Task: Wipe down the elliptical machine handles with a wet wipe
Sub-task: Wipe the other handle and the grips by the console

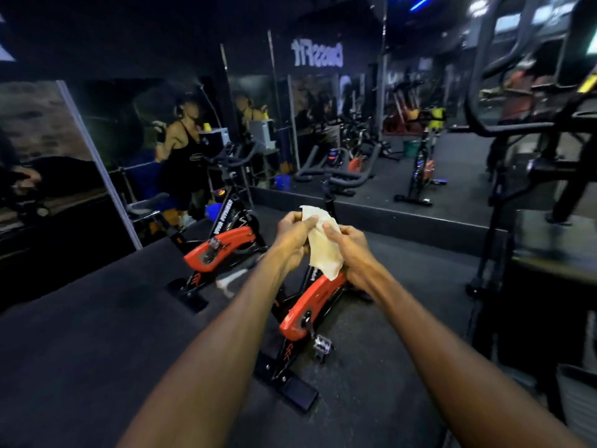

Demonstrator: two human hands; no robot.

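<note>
Gripping wet wipe (323, 244), mirrored "CrossFit" sign (317, 53)

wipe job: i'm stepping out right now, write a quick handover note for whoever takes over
Left hand: grips the upper left edge of the wipe.
Right hand: pinches the wipe's right side, thumb on top.
Wipe: held up in the air between both hands, partly spread, over the red bike; it touches no machine.
Elliptical handles: up at the right, well away from the hands.
Done: wipe is out and in hand.
Left: likely finish spreading it, turn right to the elliptical and wipe both handles. No handle shows any sign of wiping yet, though the view there is blurred.
</note>
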